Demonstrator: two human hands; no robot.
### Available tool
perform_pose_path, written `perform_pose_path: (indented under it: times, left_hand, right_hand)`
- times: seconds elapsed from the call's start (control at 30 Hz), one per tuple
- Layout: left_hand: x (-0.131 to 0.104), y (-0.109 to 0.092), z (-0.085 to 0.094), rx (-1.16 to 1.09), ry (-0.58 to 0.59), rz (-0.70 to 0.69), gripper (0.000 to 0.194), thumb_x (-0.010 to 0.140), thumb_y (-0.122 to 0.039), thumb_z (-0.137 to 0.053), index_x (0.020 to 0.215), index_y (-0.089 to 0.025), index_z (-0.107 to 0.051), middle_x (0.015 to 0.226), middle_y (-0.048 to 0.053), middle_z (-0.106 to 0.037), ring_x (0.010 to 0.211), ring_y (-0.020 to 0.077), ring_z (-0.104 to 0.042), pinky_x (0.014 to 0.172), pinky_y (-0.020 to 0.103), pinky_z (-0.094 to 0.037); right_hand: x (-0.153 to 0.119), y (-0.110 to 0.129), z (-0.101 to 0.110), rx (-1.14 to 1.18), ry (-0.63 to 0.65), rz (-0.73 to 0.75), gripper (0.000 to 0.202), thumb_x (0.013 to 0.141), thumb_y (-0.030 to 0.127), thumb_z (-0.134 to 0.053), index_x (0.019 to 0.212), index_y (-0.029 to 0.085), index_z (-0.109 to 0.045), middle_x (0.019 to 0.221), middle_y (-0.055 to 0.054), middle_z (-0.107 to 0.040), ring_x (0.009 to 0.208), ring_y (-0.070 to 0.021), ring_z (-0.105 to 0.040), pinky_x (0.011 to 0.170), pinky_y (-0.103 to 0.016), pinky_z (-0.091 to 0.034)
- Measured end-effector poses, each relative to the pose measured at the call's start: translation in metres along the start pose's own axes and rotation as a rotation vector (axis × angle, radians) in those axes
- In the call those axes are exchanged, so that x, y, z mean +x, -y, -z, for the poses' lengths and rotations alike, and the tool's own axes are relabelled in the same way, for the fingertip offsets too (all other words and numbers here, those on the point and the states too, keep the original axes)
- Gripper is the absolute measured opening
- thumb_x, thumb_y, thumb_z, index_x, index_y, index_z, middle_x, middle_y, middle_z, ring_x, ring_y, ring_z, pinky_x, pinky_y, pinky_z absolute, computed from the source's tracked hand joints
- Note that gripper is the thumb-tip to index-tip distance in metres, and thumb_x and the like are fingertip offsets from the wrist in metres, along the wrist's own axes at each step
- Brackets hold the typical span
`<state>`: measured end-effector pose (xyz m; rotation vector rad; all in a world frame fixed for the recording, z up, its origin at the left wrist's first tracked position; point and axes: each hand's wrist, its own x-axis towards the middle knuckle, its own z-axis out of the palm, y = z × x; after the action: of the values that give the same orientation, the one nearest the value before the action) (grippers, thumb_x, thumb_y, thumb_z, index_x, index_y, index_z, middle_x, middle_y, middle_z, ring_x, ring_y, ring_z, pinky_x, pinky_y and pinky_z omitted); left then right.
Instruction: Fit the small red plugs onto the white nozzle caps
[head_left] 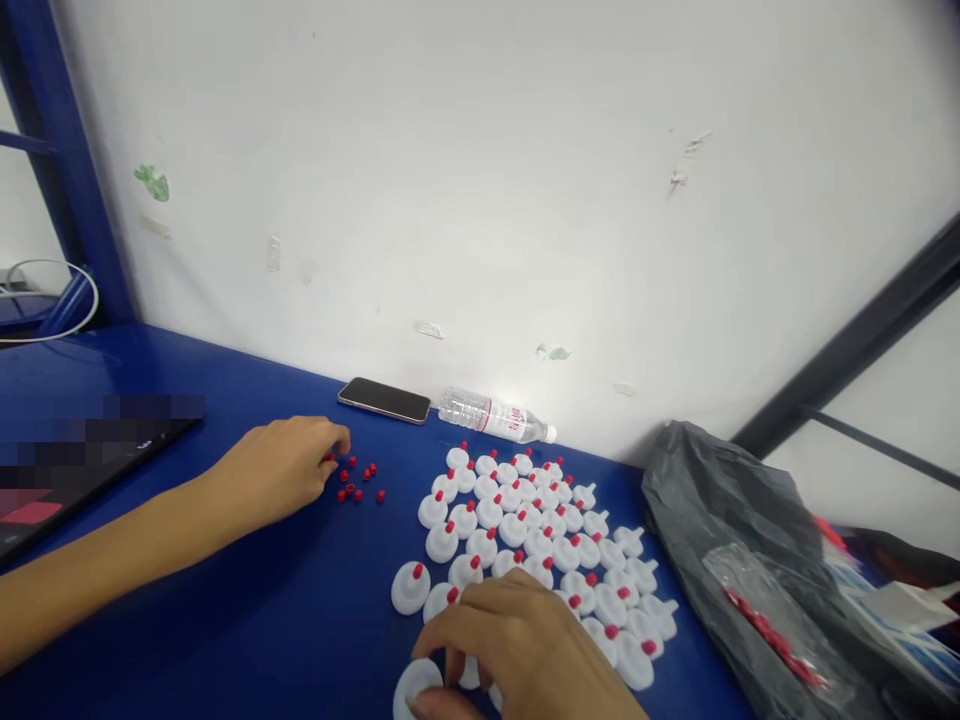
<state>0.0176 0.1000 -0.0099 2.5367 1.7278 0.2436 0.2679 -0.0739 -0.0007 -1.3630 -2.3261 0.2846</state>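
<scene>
On the blue table, my left hand [300, 460] is bent over at the left edge of a scatter of small red caps [358, 495]; a bit of red shows by its fingertips. Near the bottom edge, my right hand [517, 640] has its thumb and fingers round a white round disc-shaped piece [414, 688]. Many white discs with short spouts [490, 512] lie in a cluster beyond and right of it, most with red tips. Several at the cluster's right side have bare white spouts [643, 574]. One red-tipped disc [411, 588] sits slightly apart at the left.
A phone [384, 400] and a clear bottle [495, 416] lie along the white wall. At the left is a dark flat device [97, 460]. A dark plastic bag [697, 540] is at the right, with a clear bag of red pieces [776, 630] on it.
</scene>
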Motion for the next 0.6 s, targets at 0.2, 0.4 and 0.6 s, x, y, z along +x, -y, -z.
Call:
perform_pose_path:
  times: [0.2, 0.4, 0.6]
  left_hand:
    - [-0.008, -0.015, 0.012, 0.000, -0.004, 0.010, 0.030, 0.094, -0.034, -0.041, 0.082, -0.026, -0.067, 0.093, 0.006, -0.076, 0.085, 0.0296, -0.070, 0.067, 0.038, -0.042]
    - [-0.028, -0.041, 0.021, -0.239, -0.158, -0.398, 0.032, 0.103, -0.038, -0.035, 0.090, -0.023, -0.061, 0.087, 0.003, -0.068, 0.082, 0.0203, -0.063, 0.076, 0.033, -0.043]
    - [-0.061, -0.070, -0.005, -0.273, -0.032, -0.668, 0.015, 0.101, -0.032, -0.046, 0.101, -0.025, -0.059, 0.093, 0.001, -0.070, 0.081, 0.0198, -0.066, 0.066, 0.032, -0.040]
  right_hand:
    - [0.000, -0.008, 0.002, -0.062, -0.202, 0.091, 0.013, 0.089, 0.015, -0.069, 0.090, 0.028, -0.067, 0.074, 0.008, -0.072, 0.069, -0.0125, -0.068, 0.073, -0.025, -0.047]
    - [0.001, -0.009, 0.005, -0.126, -0.218, 0.107, 0.012, 0.095, 0.017, -0.060, 0.094, 0.028, -0.064, 0.071, 0.007, -0.071, 0.063, -0.0142, -0.066, 0.072, -0.028, -0.049]
    - [0.002, -0.008, 0.006, -0.147, -0.270, 0.104, 0.016, 0.097, 0.017, -0.056, 0.088, 0.026, -0.063, 0.067, 0.007, -0.069, 0.057, -0.0131, -0.062, 0.069, -0.029, -0.048]
